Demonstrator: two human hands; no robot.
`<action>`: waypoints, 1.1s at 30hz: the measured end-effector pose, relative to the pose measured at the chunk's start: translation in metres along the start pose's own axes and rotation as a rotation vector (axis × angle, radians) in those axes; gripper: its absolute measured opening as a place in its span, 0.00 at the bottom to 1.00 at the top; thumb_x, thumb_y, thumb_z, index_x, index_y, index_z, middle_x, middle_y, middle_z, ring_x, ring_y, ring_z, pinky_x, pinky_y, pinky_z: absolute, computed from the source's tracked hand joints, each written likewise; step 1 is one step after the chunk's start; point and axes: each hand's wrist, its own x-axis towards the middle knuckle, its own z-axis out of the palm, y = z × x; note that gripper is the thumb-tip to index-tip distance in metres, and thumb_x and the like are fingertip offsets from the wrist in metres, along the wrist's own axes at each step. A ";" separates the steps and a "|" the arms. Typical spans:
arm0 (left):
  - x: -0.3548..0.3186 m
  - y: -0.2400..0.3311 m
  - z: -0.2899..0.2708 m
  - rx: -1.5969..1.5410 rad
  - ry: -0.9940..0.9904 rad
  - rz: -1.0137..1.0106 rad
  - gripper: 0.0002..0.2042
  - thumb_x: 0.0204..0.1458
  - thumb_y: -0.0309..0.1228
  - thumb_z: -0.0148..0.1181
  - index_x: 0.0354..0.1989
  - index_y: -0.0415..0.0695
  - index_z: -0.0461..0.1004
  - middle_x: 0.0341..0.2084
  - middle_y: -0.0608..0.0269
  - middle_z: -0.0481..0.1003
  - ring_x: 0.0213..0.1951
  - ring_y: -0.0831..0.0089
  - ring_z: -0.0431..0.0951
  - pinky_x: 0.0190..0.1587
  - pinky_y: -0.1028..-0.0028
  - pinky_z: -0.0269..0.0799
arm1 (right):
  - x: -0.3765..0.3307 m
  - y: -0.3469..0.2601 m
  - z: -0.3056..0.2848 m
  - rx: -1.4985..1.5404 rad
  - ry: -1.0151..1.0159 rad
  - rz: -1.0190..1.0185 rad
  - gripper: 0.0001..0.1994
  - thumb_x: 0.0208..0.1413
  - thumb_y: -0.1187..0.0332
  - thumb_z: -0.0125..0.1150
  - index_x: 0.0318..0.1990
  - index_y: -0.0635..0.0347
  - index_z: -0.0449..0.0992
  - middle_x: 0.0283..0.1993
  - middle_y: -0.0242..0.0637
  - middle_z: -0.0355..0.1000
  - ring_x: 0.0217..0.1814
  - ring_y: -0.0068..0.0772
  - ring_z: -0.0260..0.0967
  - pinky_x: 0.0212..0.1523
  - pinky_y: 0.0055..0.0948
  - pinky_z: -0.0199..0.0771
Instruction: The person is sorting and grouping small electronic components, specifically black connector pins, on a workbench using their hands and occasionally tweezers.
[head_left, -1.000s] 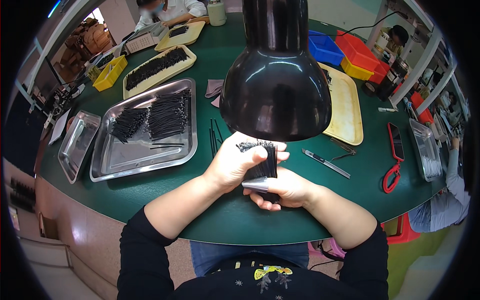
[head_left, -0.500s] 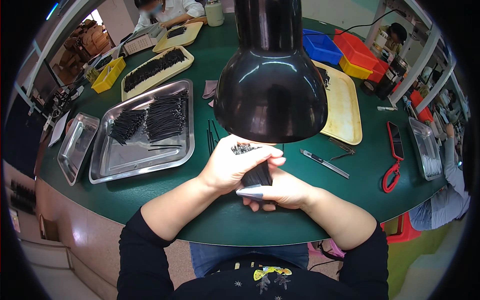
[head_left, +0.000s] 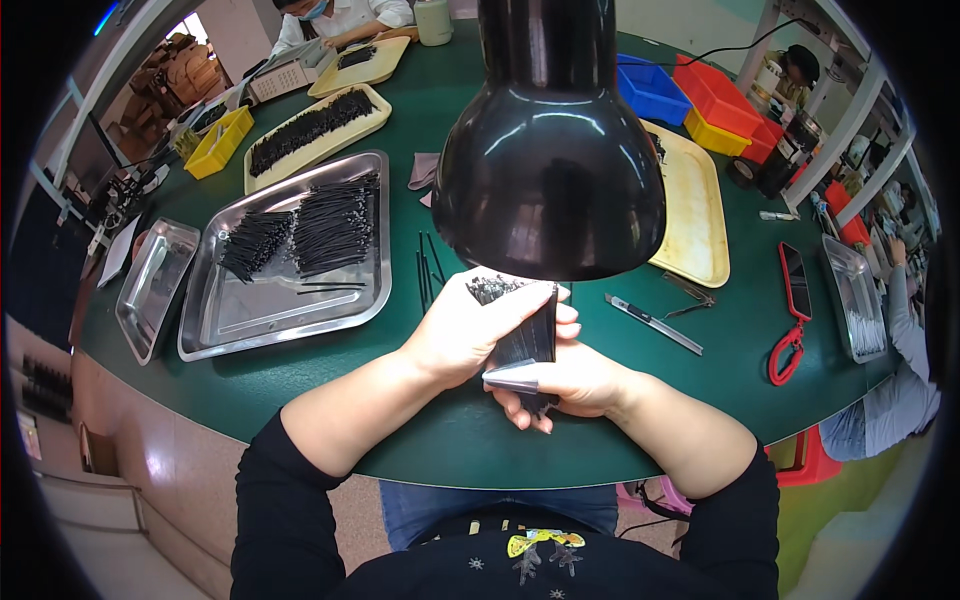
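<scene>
Bundle of thin black cable ties [head_left: 525,335], held upright just above the round green tabletop [head_left: 300,395], directly under the glossy black metal lamp shade [head_left: 548,150], presumably so the light falls on the work. Largest item beside it: the big stainless steel tray [head_left: 285,310] to the left, holding two loose heaps of the same black ties [head_left: 310,225] within easy reach. A pale yellow plastic tray [head_left: 695,215] lies to the right of the lamp; a slim silver utility knife [head_left: 652,323] rests just in front of it. Left hand [head_left: 470,335]: fingers curled closed round the upper part of the bundle, keeping the ties gathered. Right hand [head_left: 570,385]: cupped beneath, fingers bent and pressed against the bundle's lower end, where a silvery band [head_left: 512,378] shows; whether it pinches that band cannot be told.
</scene>
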 end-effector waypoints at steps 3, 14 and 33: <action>0.007 -0.013 -0.012 -0.020 -0.113 0.199 0.23 0.43 0.41 0.59 0.40 0.32 0.67 0.30 0.57 0.73 0.35 0.73 0.73 0.43 0.73 0.68 | 0.003 0.004 -0.010 0.079 -0.115 -0.028 0.09 0.51 0.66 0.50 0.25 0.61 0.65 0.14 0.31 0.57 0.11 0.16 0.53 0.08 0.14 0.46; 0.001 -0.017 -0.002 0.043 -0.116 0.292 0.08 0.50 0.26 0.48 0.22 0.38 0.67 0.21 0.61 0.70 0.27 0.76 0.71 0.36 0.79 0.67 | -0.012 -0.020 -0.013 -0.440 -0.052 -0.021 0.09 0.45 0.69 0.58 0.28 0.62 0.64 0.19 0.34 0.67 0.16 0.19 0.63 0.12 0.14 0.59; -0.011 -0.046 -0.017 0.429 -0.172 0.413 0.04 0.45 0.24 0.56 0.28 0.41 0.67 0.23 0.64 0.69 0.28 0.78 0.69 0.34 0.78 0.65 | -0.001 -0.009 -0.055 -0.149 0.414 -0.633 0.08 0.49 0.78 0.35 0.32 0.67 0.64 0.26 0.40 0.67 0.25 0.23 0.63 0.30 0.20 0.65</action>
